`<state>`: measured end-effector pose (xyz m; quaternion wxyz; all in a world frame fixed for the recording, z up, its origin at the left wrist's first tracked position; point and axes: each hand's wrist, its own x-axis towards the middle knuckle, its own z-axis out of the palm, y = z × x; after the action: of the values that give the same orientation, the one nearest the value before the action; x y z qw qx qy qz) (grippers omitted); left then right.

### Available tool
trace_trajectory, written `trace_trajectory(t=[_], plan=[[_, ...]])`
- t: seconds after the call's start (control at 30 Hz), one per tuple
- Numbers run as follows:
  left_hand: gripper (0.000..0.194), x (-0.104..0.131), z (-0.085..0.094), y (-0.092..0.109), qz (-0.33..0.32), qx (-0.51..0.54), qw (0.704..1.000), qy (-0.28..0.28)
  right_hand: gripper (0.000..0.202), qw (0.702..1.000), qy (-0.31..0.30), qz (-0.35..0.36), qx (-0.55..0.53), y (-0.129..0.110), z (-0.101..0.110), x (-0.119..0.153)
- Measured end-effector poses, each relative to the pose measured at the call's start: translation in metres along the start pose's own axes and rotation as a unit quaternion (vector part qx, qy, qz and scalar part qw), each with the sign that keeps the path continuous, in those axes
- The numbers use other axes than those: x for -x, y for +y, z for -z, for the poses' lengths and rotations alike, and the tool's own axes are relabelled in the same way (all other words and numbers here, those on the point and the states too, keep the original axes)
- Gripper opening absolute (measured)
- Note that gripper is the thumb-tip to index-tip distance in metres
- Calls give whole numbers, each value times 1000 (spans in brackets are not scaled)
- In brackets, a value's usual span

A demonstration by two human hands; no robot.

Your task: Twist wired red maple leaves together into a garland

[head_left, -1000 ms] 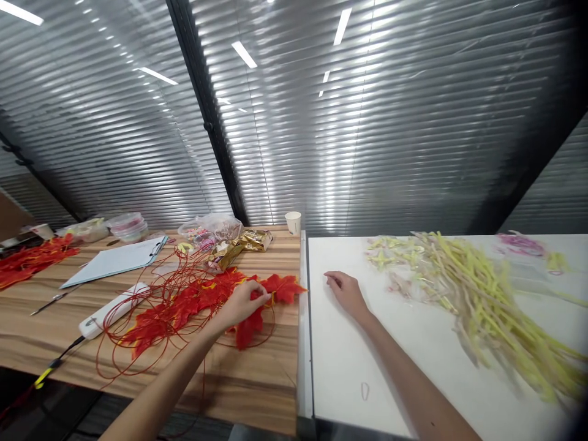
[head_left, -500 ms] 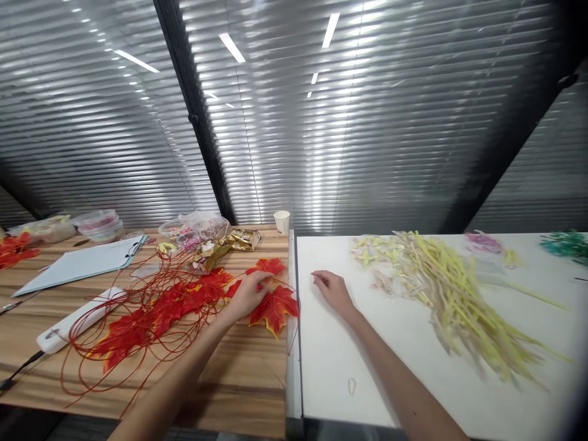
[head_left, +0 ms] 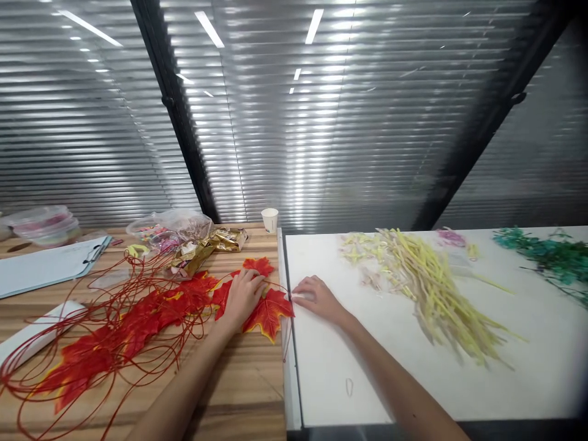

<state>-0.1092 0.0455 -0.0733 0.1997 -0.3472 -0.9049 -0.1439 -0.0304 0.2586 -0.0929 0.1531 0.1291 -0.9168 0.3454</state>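
Observation:
My left hand (head_left: 244,295) lies over a red maple leaf (head_left: 271,311) near the wooden table's right edge, its fingers closed on the red cord or leaf stem beneath; which one is too small to tell. Across the seam between the tables, my right hand (head_left: 316,299) has thumb and fingertips pinched at the end of a thin red cord (head_left: 278,285) that runs toward my left hand. More red leaves (head_left: 147,318) with yellow edges lie to the left under tangled loops of red cord.
A paper cup (head_left: 270,220) and gold packets (head_left: 229,239) stand behind the leaves. A clipboard (head_left: 50,263) and white power strip (head_left: 41,331) lie left. Yellow strips (head_left: 441,288), a small loop (head_left: 350,387) and green foliage (head_left: 551,254) lie on the white table (head_left: 331,367).
My right hand has moved left to the seam and now pinches at the cord's end. My left hand has settled lower over the leaf. The view has shifted to the right.

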Motion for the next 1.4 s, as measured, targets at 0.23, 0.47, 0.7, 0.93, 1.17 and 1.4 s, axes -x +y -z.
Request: trace_trajectory(t=[0.23, 0.47, 0.7, 0.93, 1.17, 1.4], plan=[[23, 0, 5, -11, -1, -53, 999, 0, 20, 1000, -7, -6, 0, -14, -9, 8], [23, 0, 14, -5, 16, -28, 998, 60, 24, 998, 19, -32, -43, -13, -17, 7], [27, 2, 16, 1, 28, 62, 989, 134, 26, 984, 26, -78, -155, -15, -12, 5], [25, 4, 16, 11, -11, 98, 990, 101, 40, 947, 137, -134, -259, -16, -7, 3], [24, 5, 17, 26, -39, 128, 991, 27, 25, 963, 80, -100, -236, -31, -7, 4], [21, 6, 16, 31, -37, 143, 989, -16, 24, 957, 56, -116, -261, -31, -18, 4]])
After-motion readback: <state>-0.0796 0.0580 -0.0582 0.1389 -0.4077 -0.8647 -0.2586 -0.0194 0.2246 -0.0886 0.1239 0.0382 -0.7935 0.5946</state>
